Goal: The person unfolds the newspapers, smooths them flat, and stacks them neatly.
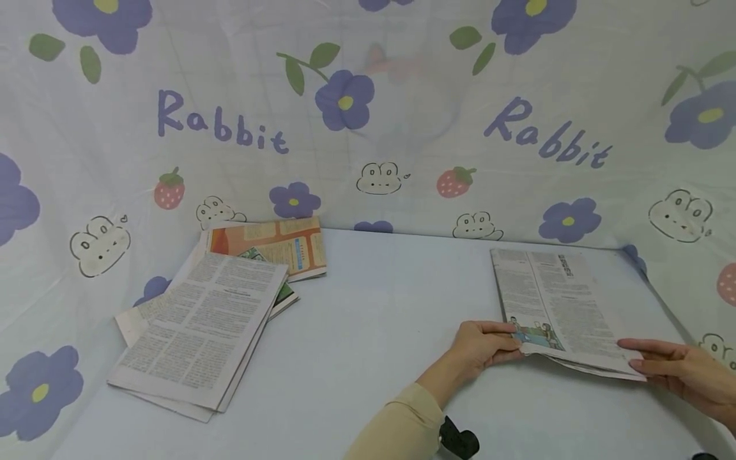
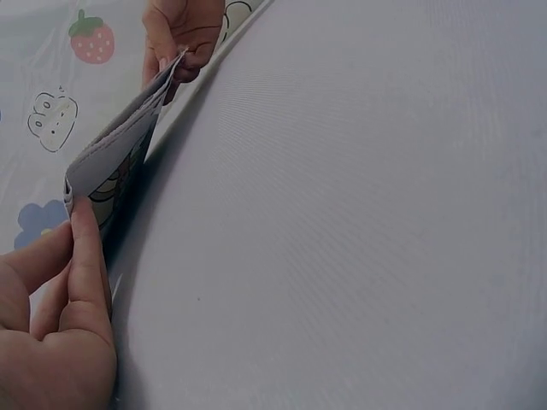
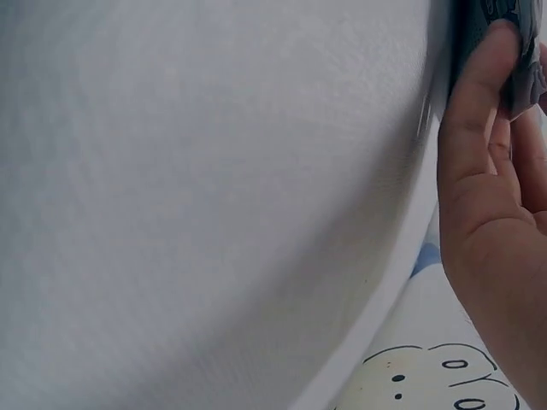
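Observation:
At the right of the head view lies a folded newspaper (image 1: 563, 300), its near edge raised, with printed columns and a small colour picture at its lower left corner. My left hand (image 1: 480, 348) pinches that corner between thumb and fingers. The opposite near corner is in my right hand (image 1: 684, 370), thumb and fingers on either side. In the left wrist view the left hand (image 2: 68, 307) grips the folded layers of the newspaper (image 2: 120, 145), and the right hand (image 2: 184, 38) holds the far end. The right wrist view shows the right hand (image 3: 496, 171) at the paper's edge.
On the left of the white table (image 1: 379, 332) rests a loose pile of newspapers (image 1: 201, 332), with an orange-printed sheet (image 1: 270, 246) at its back. A patterned cloth (image 1: 402, 140) hangs behind the table. Something black (image 1: 460, 441) is by the left sleeve.

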